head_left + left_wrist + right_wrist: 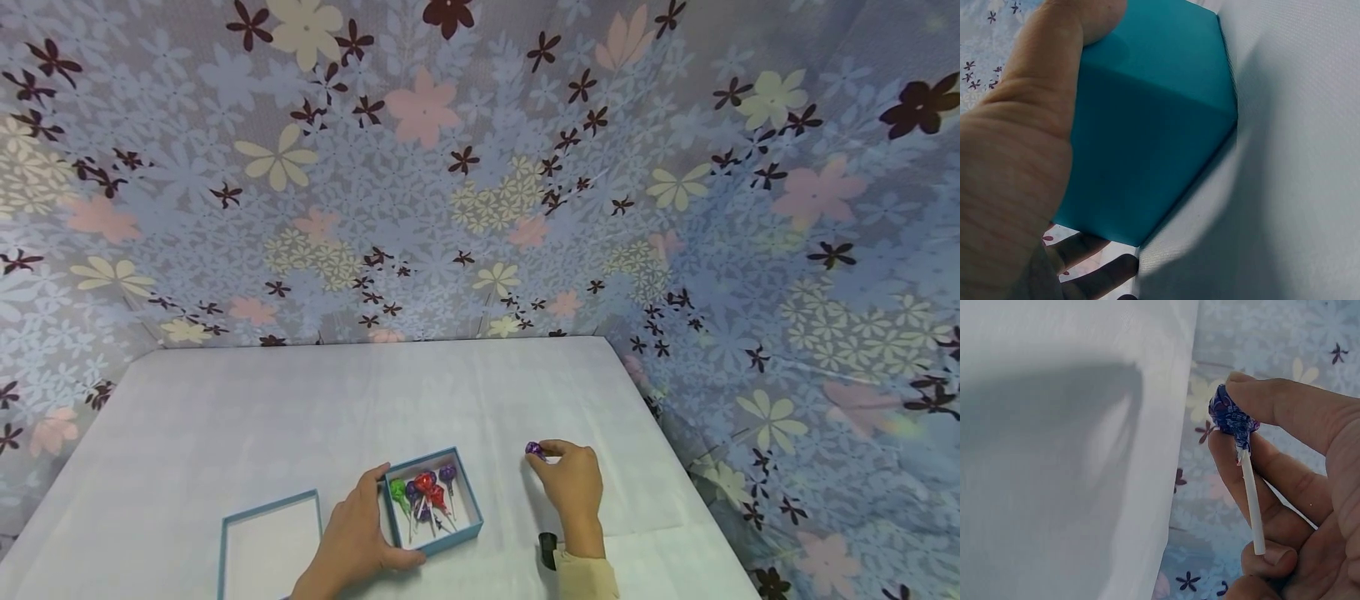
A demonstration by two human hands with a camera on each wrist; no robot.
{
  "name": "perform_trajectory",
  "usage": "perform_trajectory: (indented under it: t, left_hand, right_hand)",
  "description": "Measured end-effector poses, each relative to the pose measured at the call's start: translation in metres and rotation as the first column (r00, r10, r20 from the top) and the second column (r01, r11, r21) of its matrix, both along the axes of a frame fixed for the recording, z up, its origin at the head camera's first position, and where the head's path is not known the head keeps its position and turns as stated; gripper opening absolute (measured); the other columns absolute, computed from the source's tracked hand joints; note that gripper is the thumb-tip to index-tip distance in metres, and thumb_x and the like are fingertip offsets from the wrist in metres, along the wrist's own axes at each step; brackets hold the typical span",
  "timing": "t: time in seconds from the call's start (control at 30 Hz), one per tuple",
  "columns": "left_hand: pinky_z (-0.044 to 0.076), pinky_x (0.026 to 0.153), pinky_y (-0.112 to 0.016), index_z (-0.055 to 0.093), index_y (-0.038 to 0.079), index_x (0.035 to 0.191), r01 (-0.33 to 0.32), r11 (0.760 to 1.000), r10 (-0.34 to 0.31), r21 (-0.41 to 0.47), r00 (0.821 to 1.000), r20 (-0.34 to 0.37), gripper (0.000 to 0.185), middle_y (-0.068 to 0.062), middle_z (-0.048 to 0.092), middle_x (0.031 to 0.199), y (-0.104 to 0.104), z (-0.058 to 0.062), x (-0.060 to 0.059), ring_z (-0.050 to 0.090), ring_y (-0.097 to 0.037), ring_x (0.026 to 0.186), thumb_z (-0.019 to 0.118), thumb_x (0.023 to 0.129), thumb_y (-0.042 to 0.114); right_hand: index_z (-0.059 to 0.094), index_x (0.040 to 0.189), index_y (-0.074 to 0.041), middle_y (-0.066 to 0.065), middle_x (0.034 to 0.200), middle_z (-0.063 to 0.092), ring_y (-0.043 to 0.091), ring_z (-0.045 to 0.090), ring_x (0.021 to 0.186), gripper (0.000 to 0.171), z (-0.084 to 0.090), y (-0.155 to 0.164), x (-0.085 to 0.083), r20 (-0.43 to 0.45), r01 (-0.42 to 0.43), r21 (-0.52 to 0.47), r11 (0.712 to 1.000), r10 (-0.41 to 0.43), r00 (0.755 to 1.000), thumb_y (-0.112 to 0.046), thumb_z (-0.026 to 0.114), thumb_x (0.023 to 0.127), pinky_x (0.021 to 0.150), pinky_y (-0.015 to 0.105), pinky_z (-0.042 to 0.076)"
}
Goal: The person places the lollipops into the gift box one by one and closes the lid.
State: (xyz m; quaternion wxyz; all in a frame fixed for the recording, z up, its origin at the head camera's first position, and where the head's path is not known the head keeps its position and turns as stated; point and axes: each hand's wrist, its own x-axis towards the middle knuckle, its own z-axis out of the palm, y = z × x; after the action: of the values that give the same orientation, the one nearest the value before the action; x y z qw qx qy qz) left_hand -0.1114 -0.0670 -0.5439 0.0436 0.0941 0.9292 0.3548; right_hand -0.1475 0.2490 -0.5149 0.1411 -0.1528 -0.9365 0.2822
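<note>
From the head view I see the left hand (pixel 352 542) wrapped around the teal box (pixel 433 546), which holds about 5 lollipops (pixel 424 492), beside its lid (pixel 266 546) on the surface (pixel 300 400). The right hand (pixel 572 483) pinches 1 purple lollipop (pixel 534 449) above the surface, right of the box.

Left wrist: thumb and palm press the box wall (pixel 1147 150); stiff card, I judge.

Right wrist: fingertips (pixel 1260 394) grip the wrapped head (pixel 1230 417), stick (pixel 1251 500) resting along the fingers. Light, hard, slick wrapper; the head gives the surest hold.

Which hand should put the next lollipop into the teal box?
Probably the right hand: it already pinches a purple lollipop just right of the box. The left hand grips the box's near-left side, steadying it.
</note>
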Motion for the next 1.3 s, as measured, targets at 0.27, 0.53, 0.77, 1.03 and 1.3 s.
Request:
perform_trajectory:
  t: [0.27,0.53,0.77,1.03,1.3]
  left_hand:
    - [0.05,0.097,-0.056,0.033,0.006,0.148,0.001,1.0,-0.001,0.0,1.0,-0.012,0.134,-0.015,0.058,0.128,-0.001,0.0,0.0,0.059,-0.027,0.104,0.092,0.044,0.068]
    - [0.048,0.099,-0.056,0.033,0.009,0.148,-0.012,1.0,0.012,0.017,1.0,-0.017,0.134,-0.015,0.058,0.13,0.0,-0.001,-0.002,0.059,-0.029,0.106,0.092,0.044,0.069]
    - [0.049,0.097,-0.055,0.033,0.008,0.148,-0.003,1.0,0.003,0.002,1.0,-0.019,0.135,-0.015,0.059,0.128,-0.001,0.0,0.0,0.059,-0.028,0.104,0.092,0.043,0.07]
    - [0.048,0.098,-0.056,0.032,0.008,0.149,-0.007,1.0,0.007,0.005,1.0,-0.002,0.136,-0.018,0.058,0.129,0.0,-0.001,0.001,0.06,-0.033,0.108,0.091,0.043,0.07]
    - [0.048,0.098,-0.057,0.032,0.007,0.148,-0.009,1.0,0.009,-0.001,1.0,-0.014,0.136,-0.02,0.057,0.131,0.0,0.0,0.001,0.06,-0.035,0.109,0.092,0.042,0.068]
  right_hand:
    - [0.081,0.099,-0.011,0.003,0.091,0.077,0.024,0.059,0.082,0.029,0.004,-0.018,0.002,-0.06,-0.013,-0.009,1.0,0.013,0.998,-0.03,0.086,0.078,0.062,0.034,0.046]
    - [0.082,0.098,-0.014,0.004,0.09,0.075,0.019,0.053,0.075,0.028,0.013,-0.038,0.004,-0.081,-0.028,-0.026,0.999,0.026,0.996,-0.034,0.086,0.078,0.057,0.03,0.042]
    - [0.082,0.096,-0.017,0.002,0.088,0.075,0.017,0.053,0.075,0.028,0.017,-0.052,0.006,-0.095,-0.044,-0.03,0.999,0.041,0.995,-0.035,0.087,0.076,0.059,0.03,0.043]
    - [0.082,0.095,-0.018,-0.002,0.086,0.075,0.016,0.052,0.075,0.026,0.021,-0.061,0.007,-0.123,-0.075,-0.04,0.996,0.069,0.99,-0.035,0.087,0.076,0.06,0.03,0.042]
    - [0.082,0.094,-0.017,-0.002,0.086,0.074,0.013,0.05,0.074,0.027,0.026,-0.075,0.01,-0.109,-0.091,-0.043,0.995,0.086,0.99,-0.036,0.088,0.075,0.061,0.028,0.041]
